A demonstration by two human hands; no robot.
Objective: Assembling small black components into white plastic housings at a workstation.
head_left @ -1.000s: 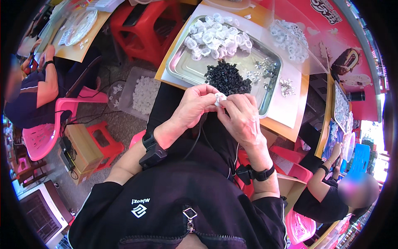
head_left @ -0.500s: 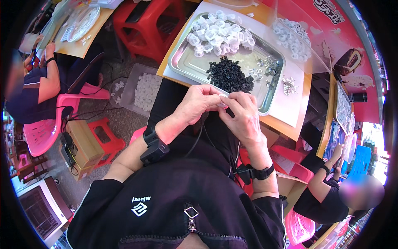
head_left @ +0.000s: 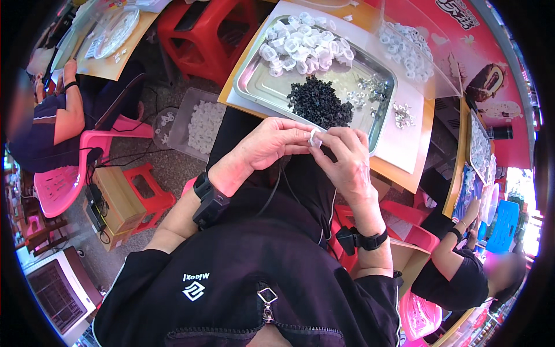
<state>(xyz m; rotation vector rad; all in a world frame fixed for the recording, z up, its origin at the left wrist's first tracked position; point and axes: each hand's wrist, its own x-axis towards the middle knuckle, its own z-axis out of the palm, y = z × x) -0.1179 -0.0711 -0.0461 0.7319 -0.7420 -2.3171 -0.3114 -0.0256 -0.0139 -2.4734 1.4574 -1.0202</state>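
a wooden table (head_left: 426, 127), partly covered by a white sheet (head_left: 399, 153), stands in front of the person, set at a slant. on the sheet lies a shallow steel tray (head_left: 263, 84) with rounded corners and a raised rim. a red plastic stool (head_left: 202, 40) is just beyond the table's left side, and on the floor, also left of the table, sits a translucent plastic bin (head_left: 182, 118) with many small white parts inside. the far left part of the tray carries a heap of translucent white plastic rings (head_left: 303, 46). the left hand (head_left: 269, 144) and the right hand (head_left: 347, 156) meet just off the tray's near edge, both with fingers curled and thumbs closed in a pinch. nearer than the rings, a mound of tiny black parts (head_left: 321, 103) rests on the tray floor. small shiny parts (head_left: 373, 91) are scattered to its right, and a little cluster of similar bits (head_left: 403, 115) lies on the sheet outside the tray. smallest in the account is a single white plastic piece (head_left: 314, 139), looped in shape, held between the fingertips of both hands; its finer detail is hidden.
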